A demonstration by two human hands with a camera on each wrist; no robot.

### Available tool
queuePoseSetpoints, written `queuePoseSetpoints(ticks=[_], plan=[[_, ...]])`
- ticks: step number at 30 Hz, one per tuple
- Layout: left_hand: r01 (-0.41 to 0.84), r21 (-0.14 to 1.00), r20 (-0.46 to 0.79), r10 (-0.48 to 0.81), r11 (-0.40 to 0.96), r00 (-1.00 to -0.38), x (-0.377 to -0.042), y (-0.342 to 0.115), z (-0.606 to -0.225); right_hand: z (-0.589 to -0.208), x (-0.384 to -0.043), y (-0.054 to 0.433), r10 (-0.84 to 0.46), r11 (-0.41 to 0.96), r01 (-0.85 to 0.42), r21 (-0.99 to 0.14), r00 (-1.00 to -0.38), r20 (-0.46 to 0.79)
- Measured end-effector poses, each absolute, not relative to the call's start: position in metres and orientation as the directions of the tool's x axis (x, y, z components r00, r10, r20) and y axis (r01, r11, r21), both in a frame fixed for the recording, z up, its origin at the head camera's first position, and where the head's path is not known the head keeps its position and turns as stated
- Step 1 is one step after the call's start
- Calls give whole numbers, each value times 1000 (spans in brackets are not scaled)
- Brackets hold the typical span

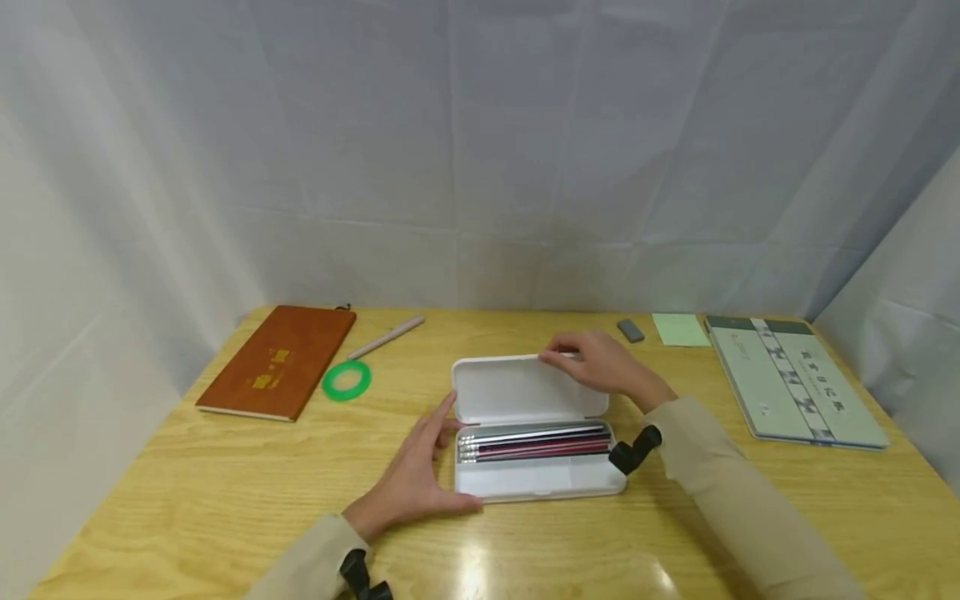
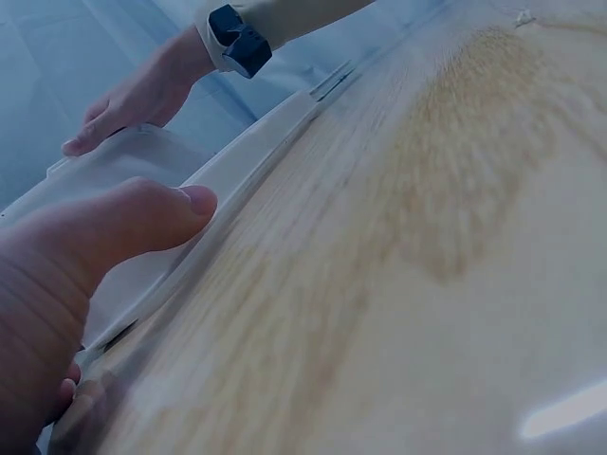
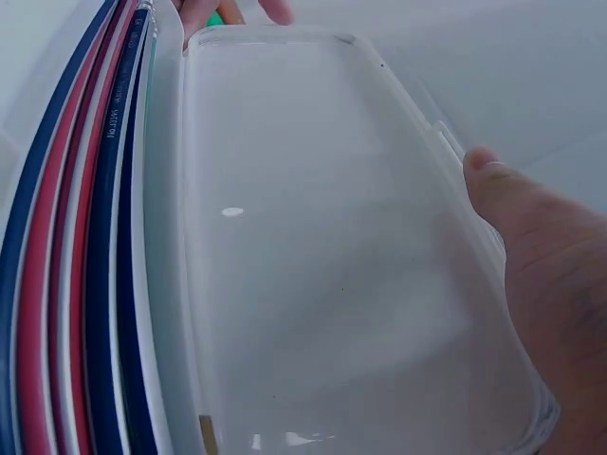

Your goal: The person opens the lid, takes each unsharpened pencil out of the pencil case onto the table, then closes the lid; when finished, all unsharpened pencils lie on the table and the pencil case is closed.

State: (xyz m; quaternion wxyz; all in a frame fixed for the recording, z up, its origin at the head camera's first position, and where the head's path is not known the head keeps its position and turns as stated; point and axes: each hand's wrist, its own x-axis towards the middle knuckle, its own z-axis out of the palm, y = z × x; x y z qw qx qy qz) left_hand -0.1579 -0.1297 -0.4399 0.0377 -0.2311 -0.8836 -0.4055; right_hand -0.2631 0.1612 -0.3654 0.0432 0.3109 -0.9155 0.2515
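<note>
A white pencil case (image 1: 517, 482) lies on the table with its lid (image 1: 517, 392) raised on the far side. Inside, several pencils (image 1: 540, 443) lie side by side in the rear part, dark, red and pale, their ferrule ends to the left. My right hand (image 1: 600, 362) pinches the lid's far edge near its right corner; the right wrist view shows the thumb (image 3: 488, 175) on that rim. At the case's left end my left hand (image 1: 416, 475) is spread, thumb (image 2: 152, 213) along the front edge, index finger beside the lid. Its other fingers are partly hidden.
A brown notebook (image 1: 281, 362), a green tape ring (image 1: 326, 383) and a pale pen (image 1: 386, 337) lie to the left. Toward the back right are a grey eraser (image 1: 631, 331), green sticky notes (image 1: 680, 330) and a pale green notebook (image 1: 795, 379). White curtains (image 1: 480, 167) surround the table.
</note>
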Motion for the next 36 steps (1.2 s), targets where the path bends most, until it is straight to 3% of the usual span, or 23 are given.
queuePoseSetpoints(ticks=[3,7,9,12,14,18,22,27,31,36], plan=[[436,697,246,381,569,-891,-157,-130,-440,-367,-259,162,-546,645,-667,-373,-744,385],[432,694,233,388,575,-892,-157,-131,-440,-369,-243,158,-484,550,-788,-278,-572,662],[434,692,234,389,577,-891,-157,-131,-439,-370,-229,155,-501,471,-830,-298,-530,684],[437,684,240,386,583,-891,-158,-131,-438,-374,-209,152,-620,416,-816,-403,-578,531],[440,679,245,383,588,-891,-158,-131,-438,-380,-199,153,-676,473,-766,-435,-632,379],[438,684,250,377,584,-892,-158,-131,-440,-393,-189,157,-664,633,-699,-334,-711,231],[444,687,250,387,575,-888,-157,-130,-443,-404,-184,160,-620,715,-647,-263,-762,188],[451,682,257,388,576,-885,-158,-129,-445,-409,-183,158,-581,731,-606,-314,-794,180],[446,681,253,385,581,-887,-158,-130,-444,-410,-182,155,-577,739,-613,-279,-790,207],[445,679,246,390,584,-887,-157,-130,-443,-411,-181,152,-598,732,-661,-165,-740,309]])
